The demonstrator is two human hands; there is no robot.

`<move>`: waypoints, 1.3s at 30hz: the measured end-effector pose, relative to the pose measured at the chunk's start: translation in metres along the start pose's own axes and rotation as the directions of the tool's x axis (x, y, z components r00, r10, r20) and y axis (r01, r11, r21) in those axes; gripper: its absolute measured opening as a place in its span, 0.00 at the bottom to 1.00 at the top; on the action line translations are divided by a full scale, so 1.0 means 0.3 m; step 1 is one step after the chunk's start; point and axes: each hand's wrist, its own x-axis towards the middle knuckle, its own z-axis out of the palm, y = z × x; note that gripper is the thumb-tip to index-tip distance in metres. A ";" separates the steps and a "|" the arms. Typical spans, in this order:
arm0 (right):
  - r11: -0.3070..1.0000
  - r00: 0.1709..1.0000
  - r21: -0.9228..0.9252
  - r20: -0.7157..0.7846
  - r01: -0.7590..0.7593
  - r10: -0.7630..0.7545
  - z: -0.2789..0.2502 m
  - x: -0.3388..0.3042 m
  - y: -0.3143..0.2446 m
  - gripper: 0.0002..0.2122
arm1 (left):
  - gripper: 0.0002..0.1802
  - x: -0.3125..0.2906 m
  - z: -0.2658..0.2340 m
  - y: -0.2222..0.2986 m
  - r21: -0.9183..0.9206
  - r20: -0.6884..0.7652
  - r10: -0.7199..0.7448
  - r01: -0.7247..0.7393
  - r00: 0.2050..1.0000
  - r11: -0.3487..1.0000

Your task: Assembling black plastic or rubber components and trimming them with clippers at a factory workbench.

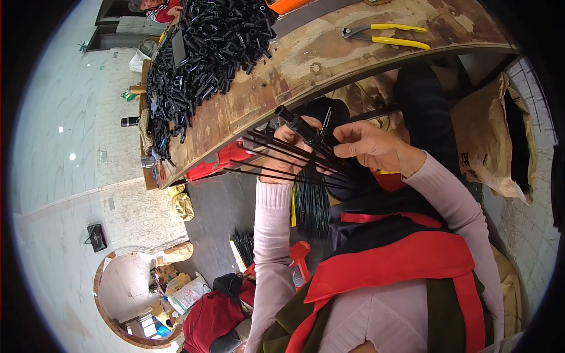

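A black umbrella frame (308,132), with a thick tubular end and several thin dark ribs fanning out, is held tilted over my lap, just below the bench edge. My left hand (281,154) is closed around it from the left, its fingers partly hidden behind the ribs. My right hand (376,144) is closed too, thumb and fingertips pinched at the frame's right side where the ribs gather. Beneath my hands hangs a bundle of thin dark rods (313,203). A red-trimmed apron (391,265) covers my front.
On the worn wooden bench (300,65) lie a heap of black tubular parts (206,53) and yellow-handled pincers (388,35). A brown paper sack (491,147) stands at right. Another bundle of rods (242,244) is on the floor, near a person in red (215,317). Another person's sleeve (159,15) shows beyond the bench.
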 end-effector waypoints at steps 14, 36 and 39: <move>0.894 0.859 -0.133 -0.250 0.427 -0.447 0.108 -0.016 0.023 0.05 | 0.18 0.031 0.193 -0.068 -0.258 -0.338 0.108 -0.203 0.935 0.945; 0.918 0.904 -0.007 -0.175 0.396 -0.391 0.034 0.030 0.083 0.06 | 0.12 -0.031 0.267 -0.036 0.404 -0.394 0.402 -0.237 0.826 0.883; 0.915 0.897 0.013 -0.208 0.402 -0.391 0.038 0.039 0.100 0.06 | 0.10 -0.027 0.301 -0.013 0.431 -0.404 0.400 -0.214 0.823 0.876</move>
